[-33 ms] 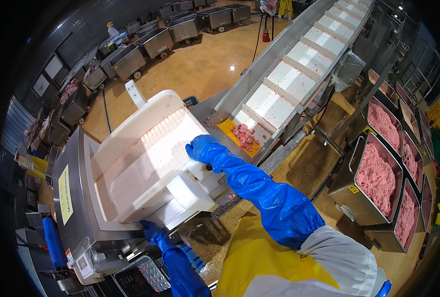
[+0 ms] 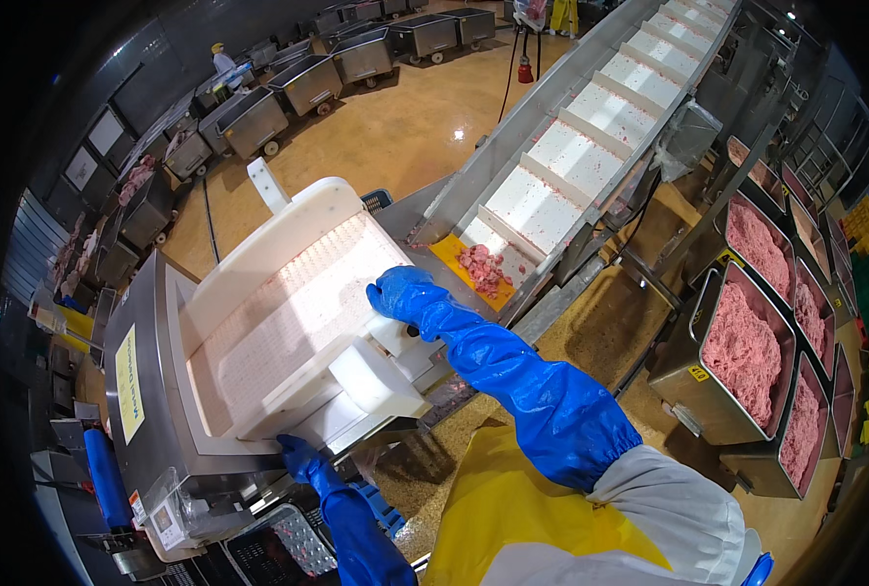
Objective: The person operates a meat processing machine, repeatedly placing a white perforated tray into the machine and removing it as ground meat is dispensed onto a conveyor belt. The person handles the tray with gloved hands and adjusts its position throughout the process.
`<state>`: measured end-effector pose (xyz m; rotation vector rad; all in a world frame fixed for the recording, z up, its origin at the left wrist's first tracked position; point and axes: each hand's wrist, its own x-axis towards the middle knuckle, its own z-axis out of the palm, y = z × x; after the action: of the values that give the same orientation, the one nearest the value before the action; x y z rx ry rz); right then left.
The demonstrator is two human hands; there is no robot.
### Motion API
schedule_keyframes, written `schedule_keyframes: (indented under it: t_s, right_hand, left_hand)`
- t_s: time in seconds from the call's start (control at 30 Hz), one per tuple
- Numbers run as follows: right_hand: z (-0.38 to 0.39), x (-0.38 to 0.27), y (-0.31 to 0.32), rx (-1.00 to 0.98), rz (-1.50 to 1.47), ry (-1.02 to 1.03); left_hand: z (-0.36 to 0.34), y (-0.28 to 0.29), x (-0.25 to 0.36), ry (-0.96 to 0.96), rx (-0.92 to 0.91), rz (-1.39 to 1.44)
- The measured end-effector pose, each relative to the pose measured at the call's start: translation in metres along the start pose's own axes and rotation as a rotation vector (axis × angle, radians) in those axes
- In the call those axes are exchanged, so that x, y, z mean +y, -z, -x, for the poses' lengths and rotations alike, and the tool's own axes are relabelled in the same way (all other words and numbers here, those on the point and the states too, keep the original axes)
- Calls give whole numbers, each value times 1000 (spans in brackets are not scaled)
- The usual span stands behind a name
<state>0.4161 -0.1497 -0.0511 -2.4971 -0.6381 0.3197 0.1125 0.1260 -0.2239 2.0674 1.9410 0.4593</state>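
- the white plastic bed with raised rim [image 2: 288,313] is sitting on the grey steel machine [image 2: 166,391], left of centre.
- the blue-gloved right hand [image 2: 400,293] is resting curled at its right end, the blue-gloved left hand [image 2: 299,457] at the near edge, bunched; i cannot tell whether either is gripping.
- the step is seemingly steadying the bed; a next move is probably calling for firm two-handed contact.
- farther right, pink ground meat [image 2: 486,272] is lying at the foot of the white slatted conveyor [image 2: 559,154].

1. Left hand [image 2: 300,459] and right hand [image 2: 400,295], gloved: plain blue.
2. Apron [image 2: 532,518]: bright yellow; sleeve [image 2: 669,503]: white.
3. Tray [image 2: 268,342]: white, with rows of fine pinkish dots.
4. Conveyor belt [image 2: 561,156]: white, striped by greyish slats [image 2: 512,233], flecked pink.
5. Meat [image 2: 740,356]: mottled pink; bin [image 2: 688,391]: silver-grey.
6. Floor [image 2: 337,146]: orange-tan, with pale highlights.
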Motion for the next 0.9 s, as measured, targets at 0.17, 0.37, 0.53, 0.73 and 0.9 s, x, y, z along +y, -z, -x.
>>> schedule_keyframes:
  t_s: [0.17,0.37,0.53,0.73,0.9]
  right_hand:
    - [-19,14,-25,153,39,121]
    - [-38,34,-47,272,33,110]
    - [-25,27,-45,259,56,186]
    - [-24,22,-42,221,19,213]
    - [-25,21,-39,194,15,197]
  left_hand:
    - [8,6,7,6,11,71]
    - [-7,-15,-3,-173,24,84]
    - [-3,-7,-10,-28,97,118]
    - [-3,-13,-20,-17,163,84]
    - [-1,-11,-17,-7,177,76]
